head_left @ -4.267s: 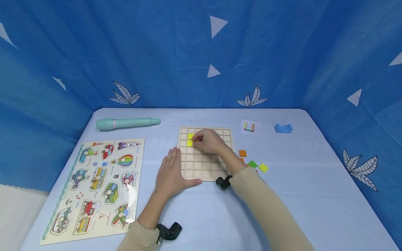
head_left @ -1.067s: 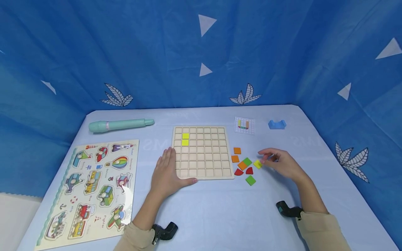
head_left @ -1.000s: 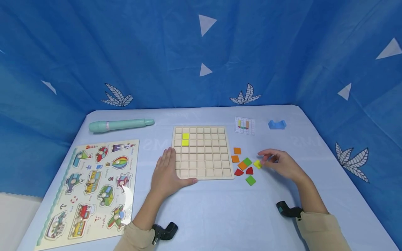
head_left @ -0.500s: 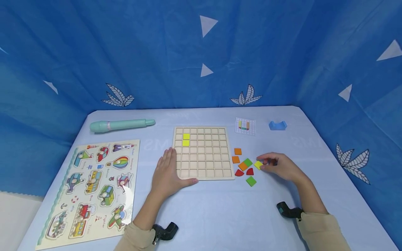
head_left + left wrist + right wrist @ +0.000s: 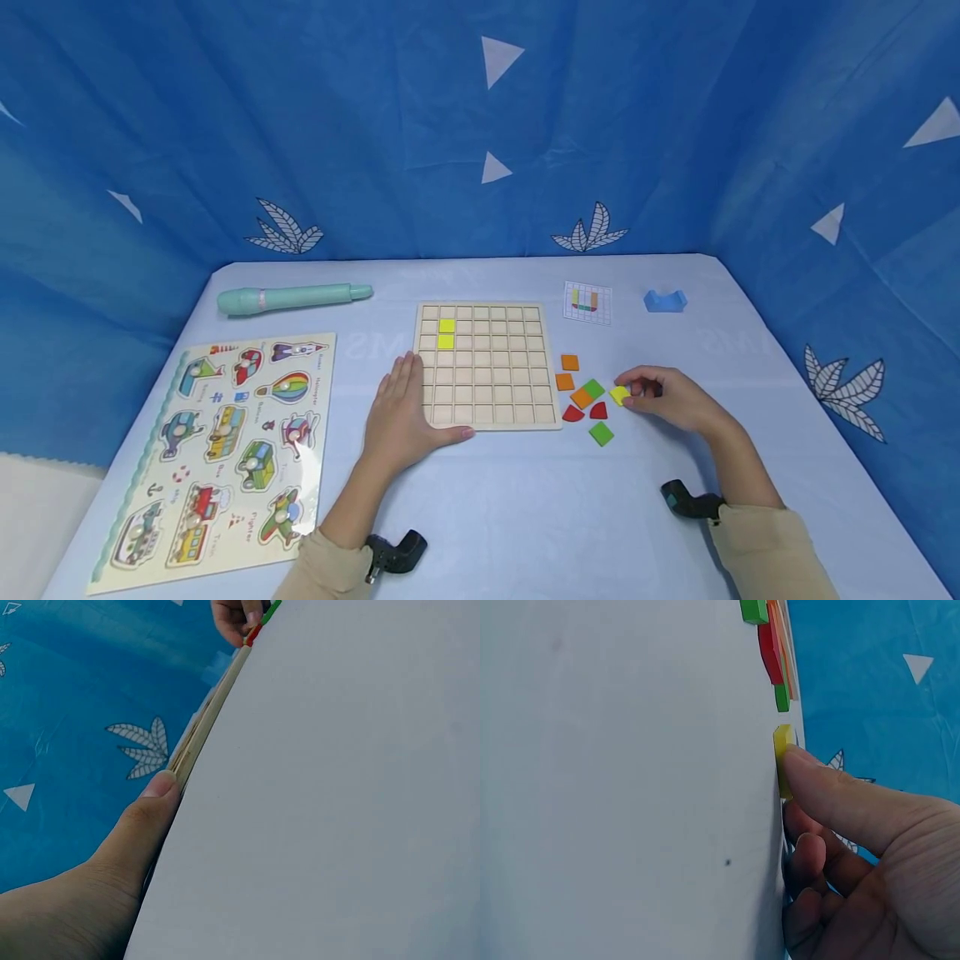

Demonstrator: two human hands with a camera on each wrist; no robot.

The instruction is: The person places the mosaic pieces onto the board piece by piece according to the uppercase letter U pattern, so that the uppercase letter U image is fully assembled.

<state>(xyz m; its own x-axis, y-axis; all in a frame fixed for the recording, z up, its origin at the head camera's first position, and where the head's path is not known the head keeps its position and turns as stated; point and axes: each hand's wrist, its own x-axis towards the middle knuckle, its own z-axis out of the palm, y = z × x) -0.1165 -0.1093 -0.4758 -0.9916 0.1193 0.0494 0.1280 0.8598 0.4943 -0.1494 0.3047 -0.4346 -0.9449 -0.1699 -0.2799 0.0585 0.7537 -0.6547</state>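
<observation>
My right hand (image 5: 671,398) pinches a yellow square tile (image 5: 619,395) between thumb and forefinger at the table top, right of the loose tiles. In the right wrist view the thumb presses the near side of that yellow tile (image 5: 783,754), and the other fingers curl below. A wooden grid board (image 5: 491,375) lies left of it, with two yellow tiles (image 5: 446,333) set one behind the other in its cells. My left hand (image 5: 397,417) lies with straight fingers along the board's left edge, thumb stretched along the front edge (image 5: 196,754).
Between board and right hand lie orange tiles (image 5: 570,362), green tiles (image 5: 601,433) and red quarter-round pieces (image 5: 573,413). Behind them are a patterned card (image 5: 587,302) and a blue holder (image 5: 665,301). A picture puzzle (image 5: 217,458) and a teal microphone-shaped thing (image 5: 295,298) lie left.
Seconds ago my right hand was over the yellow tiles on the board. It moved right to the loose tiles, and its thumb and forefinger closed on a yellow tile. My left hand stayed put.
</observation>
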